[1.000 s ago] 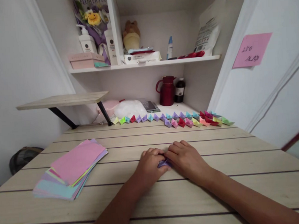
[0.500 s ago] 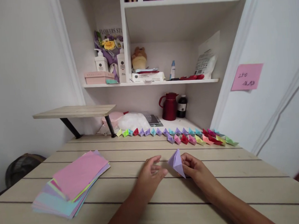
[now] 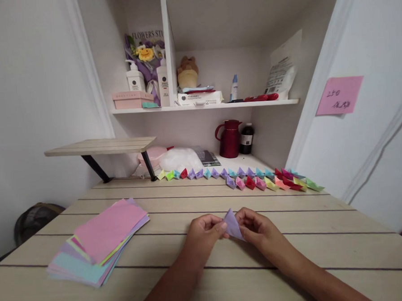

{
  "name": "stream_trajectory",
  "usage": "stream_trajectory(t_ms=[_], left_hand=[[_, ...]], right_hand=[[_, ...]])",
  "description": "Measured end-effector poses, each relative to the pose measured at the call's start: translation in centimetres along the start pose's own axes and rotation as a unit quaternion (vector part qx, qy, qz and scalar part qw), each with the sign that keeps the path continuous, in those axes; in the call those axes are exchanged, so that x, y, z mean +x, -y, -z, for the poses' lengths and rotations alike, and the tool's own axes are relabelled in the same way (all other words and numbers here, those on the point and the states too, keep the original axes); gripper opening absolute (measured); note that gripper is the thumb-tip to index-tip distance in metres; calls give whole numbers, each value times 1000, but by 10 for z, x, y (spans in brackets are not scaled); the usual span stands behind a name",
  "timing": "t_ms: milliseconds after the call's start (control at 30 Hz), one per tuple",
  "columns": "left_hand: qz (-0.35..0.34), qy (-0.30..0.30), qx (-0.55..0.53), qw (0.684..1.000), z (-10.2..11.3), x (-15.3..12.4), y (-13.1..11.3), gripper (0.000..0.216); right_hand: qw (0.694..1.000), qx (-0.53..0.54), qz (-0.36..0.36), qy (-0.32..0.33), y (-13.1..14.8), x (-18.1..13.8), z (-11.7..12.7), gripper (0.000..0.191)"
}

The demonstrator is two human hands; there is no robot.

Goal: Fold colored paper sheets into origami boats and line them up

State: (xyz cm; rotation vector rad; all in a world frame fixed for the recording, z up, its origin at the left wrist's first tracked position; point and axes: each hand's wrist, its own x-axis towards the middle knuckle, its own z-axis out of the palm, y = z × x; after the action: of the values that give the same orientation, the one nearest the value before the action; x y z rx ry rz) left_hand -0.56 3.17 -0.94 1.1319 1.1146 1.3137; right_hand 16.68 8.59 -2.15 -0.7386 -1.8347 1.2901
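Note:
A small folded piece of lilac paper (image 3: 232, 225) is held just above the wooden table (image 3: 294, 253), near its middle. My left hand (image 3: 205, 233) pinches its left edge with thumb and fingers. My right hand (image 3: 255, 228) grips its right side, fingers curled round it. A fanned stack of coloured paper sheets (image 3: 98, 241), pink on top, lies to the left of my hands. Along the table's far edge stands a row of several small folded paper boats (image 3: 243, 179) in many colours.
A raised wooden shelf board (image 3: 101, 146) on a black bracket juts out at the back left. Behind the boats stand a red jug (image 3: 230, 139), a dark bottle (image 3: 246, 139) and a white bag (image 3: 179, 159). A pink note (image 3: 338, 95) sticks to the right-hand wall.
The lilac paper was pressed flat on the table under both hands, then my right hand lifted it. Now my left hand has closed on it too. The camera has tilted up.

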Motion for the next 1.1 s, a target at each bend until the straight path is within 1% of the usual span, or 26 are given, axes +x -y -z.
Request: stream_trajectory(t_ms=[100, 167, 267, 400, 500, 567, 667, 700, 767, 800, 867, 900, 967, 1033, 1100], left_hand=[[7, -1, 17, 1000, 2, -1, -1, 22], [11, 1, 38, 999, 2, -2, -3, 20], [9, 8, 63, 998, 0, -2, -6, 17], [3, 21, 89, 996, 0, -1, -7, 16], [-24, 38, 144, 989, 1, 1, -2, 15], [-68, 47, 211, 974, 3, 2, 2, 15], [-138, 45, 320, 936, 6, 3, 7, 17], [-154, 32, 349, 924, 7, 4, 8, 23], [-173, -17, 392, 904, 7, 4, 9, 36], [-179, -45, 408, 894, 7, 5, 9, 37], [-187, -77, 440, 875, 6, 4, 9, 27], [-188, -74, 453, 868, 5, 4, 8, 20], [-189, -40, 469, 862, 3, 4, 8, 11], [-195, -4, 465, 864, 2, 4, 7, 13], [-204, 13, 448, 870, 2, 4, 5, 17]], right_hand=[[999, 19, -2, 29, 6, -2, -1, 6], [999, 9, 1, 49, 10, -4, -2, 6], [999, -19, 1, 51, 15, -5, -2, 6], [997, 16, -12, 69, 15, -6, -3, 13], [998, -13, -24, 54, 13, -7, -4, 13], [997, -55, -25, 39, 12, -7, -4, 13], [993, -117, -19, 25, 11, -7, -5, 14], [991, -135, -16, 19, 11, -6, -6, 15], [987, -159, -8, 10, 10, -6, -7, 17], [986, -167, -5, 5, 10, -5, -8, 17], [983, -185, -1, -6, 10, -5, -8, 17], [981, -195, 0, -12, 9, -5, -9, 17], [976, -216, 4, -22, 9, -4, -9, 17], [973, -230, 10, -30, 8, -4, -9, 17], [970, -240, 15, -37, 8, -3, -9, 17]])
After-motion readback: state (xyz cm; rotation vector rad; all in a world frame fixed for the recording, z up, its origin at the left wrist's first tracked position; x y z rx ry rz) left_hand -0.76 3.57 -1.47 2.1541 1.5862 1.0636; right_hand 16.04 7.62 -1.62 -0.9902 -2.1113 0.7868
